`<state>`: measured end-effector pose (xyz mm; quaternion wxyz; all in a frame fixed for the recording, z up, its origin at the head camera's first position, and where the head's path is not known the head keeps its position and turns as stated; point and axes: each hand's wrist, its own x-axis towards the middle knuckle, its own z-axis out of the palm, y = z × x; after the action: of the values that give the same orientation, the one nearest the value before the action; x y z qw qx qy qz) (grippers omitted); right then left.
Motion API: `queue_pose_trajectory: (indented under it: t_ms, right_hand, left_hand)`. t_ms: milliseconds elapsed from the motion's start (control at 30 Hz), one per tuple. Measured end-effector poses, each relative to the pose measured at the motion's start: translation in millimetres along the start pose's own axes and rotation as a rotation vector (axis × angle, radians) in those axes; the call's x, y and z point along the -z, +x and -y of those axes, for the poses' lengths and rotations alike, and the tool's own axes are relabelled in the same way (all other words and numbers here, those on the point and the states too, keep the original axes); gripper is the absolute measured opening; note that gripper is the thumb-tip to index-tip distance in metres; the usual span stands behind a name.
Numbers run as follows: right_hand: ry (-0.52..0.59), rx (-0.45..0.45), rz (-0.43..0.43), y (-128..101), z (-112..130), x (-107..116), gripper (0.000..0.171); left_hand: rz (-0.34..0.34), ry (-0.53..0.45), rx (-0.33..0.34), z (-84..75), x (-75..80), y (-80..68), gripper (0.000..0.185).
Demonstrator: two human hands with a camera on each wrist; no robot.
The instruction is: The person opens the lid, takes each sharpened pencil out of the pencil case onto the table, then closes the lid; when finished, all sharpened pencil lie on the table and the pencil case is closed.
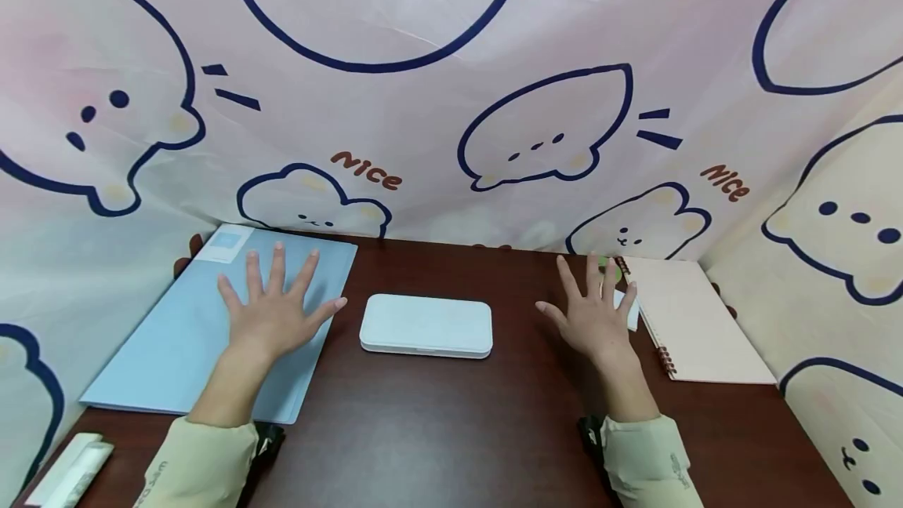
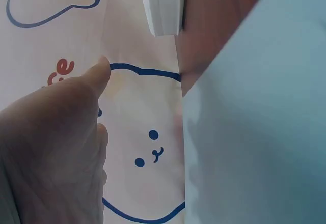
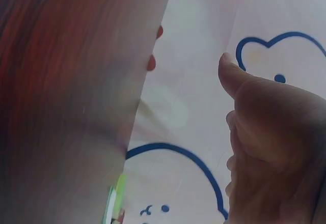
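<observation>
Two hands flat, fingers spread: left hand (image 1: 271, 312) over pale blue plastic folder (image 1: 176, 343), right hand (image 1: 591, 318) over dark brown table (image 1: 437, 422). Between them, white rounded rectangular case (image 1: 426, 325), long axis left to right.

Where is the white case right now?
In the head view the white case lies flat mid-table, between the left hand over the blue folder and the right hand.

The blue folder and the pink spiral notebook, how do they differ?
The blue folder lies at the table's left edge, the pink spiral notebook at its right. The folder is light blue and looks larger; the notebook is pale pink with a coil binding down its left side. The left hand is spread over the folder; the right hand is beside the notebook. Both lie flat and closed on the brown table.
</observation>
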<state>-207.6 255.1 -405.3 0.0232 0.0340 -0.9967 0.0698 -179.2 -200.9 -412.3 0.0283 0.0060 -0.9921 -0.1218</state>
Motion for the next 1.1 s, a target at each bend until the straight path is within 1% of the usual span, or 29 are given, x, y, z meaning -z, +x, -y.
queue_pose_trajectory:
  t_ms: [67,167,233,400,533,633,800,900,1000,1100]
  right_hand:
    - [0.004,0.014,-0.002,0.9,4.4,-1.5,0.084]
    - [0.016,0.059,-0.007,4.8,14.0,-3.6,0.084]
    - [0.022,0.104,-0.011,7.9,23.5,-3.7,0.084]
    - [0.025,0.223,0.02,14.0,52.7,-1.7,0.086]
    - [0.028,0.322,0.073,16.0,74.1,-3.8,0.089]
    - [0.03,0.381,0.15,16.3,87.5,-6.5,0.094]
    - [0.054,0.443,0.298,16.0,104.5,-10.8,0.1]
    - [0.093,0.447,0.375,14.8,110.0,-14.4,0.101]
    - [0.114,0.433,0.41,13.6,113.1,-19.1,0.1]
    - [0.101,0.443,0.403,13.2,115.4,-23.8,0.096]
  left_hand:
    - [-0.001,0.003,-0.011,-3.6,-0.2,0.7,0.098]
    - [0.005,0.006,-0.042,-10.2,-2.5,1.7,0.103]
    - [0.017,0.009,-0.066,-15.4,-4.4,2.2,0.108]
    - [0.036,0.017,-0.138,-27.4,-10.8,4.5,0.12]
    - [0.034,0.007,-0.187,-34.7,-16.5,5.0,0.125]
    - [0.043,0.001,-0.205,-40.4,-20.0,4.9,0.127]
    - [0.107,-0.021,-0.233,-48.7,-22.2,9.2,0.13]
    - [0.159,-0.047,-0.257,-50.7,-23.7,12.7,0.131]
    - [0.204,-0.085,-0.275,-48.8,-27.4,15.2,0.131]
    - [0.251,-0.119,-0.273,-44.1,-31.2,15.2,0.13]
